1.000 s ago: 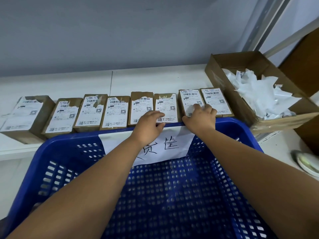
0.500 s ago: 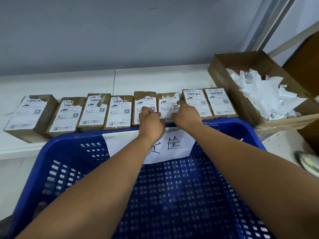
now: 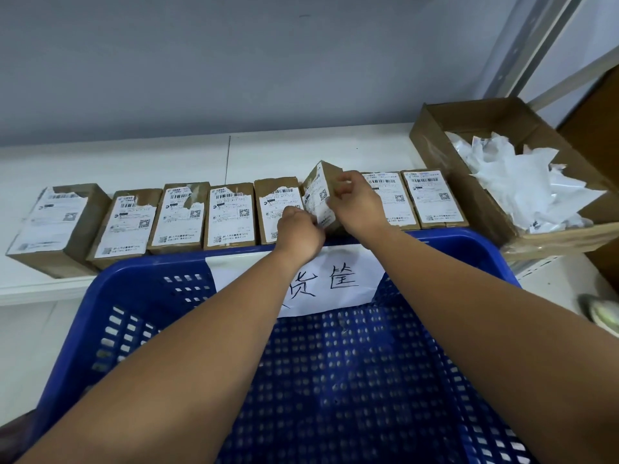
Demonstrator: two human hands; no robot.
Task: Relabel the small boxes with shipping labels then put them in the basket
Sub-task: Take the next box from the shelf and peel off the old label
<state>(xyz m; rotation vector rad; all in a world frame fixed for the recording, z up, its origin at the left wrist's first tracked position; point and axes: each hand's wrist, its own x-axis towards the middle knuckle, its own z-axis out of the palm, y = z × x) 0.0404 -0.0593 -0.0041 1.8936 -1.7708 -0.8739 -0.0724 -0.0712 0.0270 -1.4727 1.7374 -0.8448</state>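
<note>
Eight small boxes [image 3: 231,216] in a row on the shelf [image 3: 167,162] behind one blue basket [image 3: 140,266]. Sixth box [image 3: 320,182] is tilted up: right hand [image 3: 360,204] grips it, left hand [image 3: 299,229] pinches its label [image 3: 318,204]. One scrap carton [image 3: 435,142] at right.

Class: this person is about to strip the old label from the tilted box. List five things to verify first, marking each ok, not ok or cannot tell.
1. Box firmly held: ok, the right hand grips it, tilted up out of the row.
2. Label edge pinched: cannot tell, the left hand is curled at its lower edge, fingertips hidden.
3. Carton for scraps is open: ok, on the right, with torn paper inside.
4. Basket has room: ok, no boxes show in it.
5. New label ready: cannot tell, none shows.
</note>
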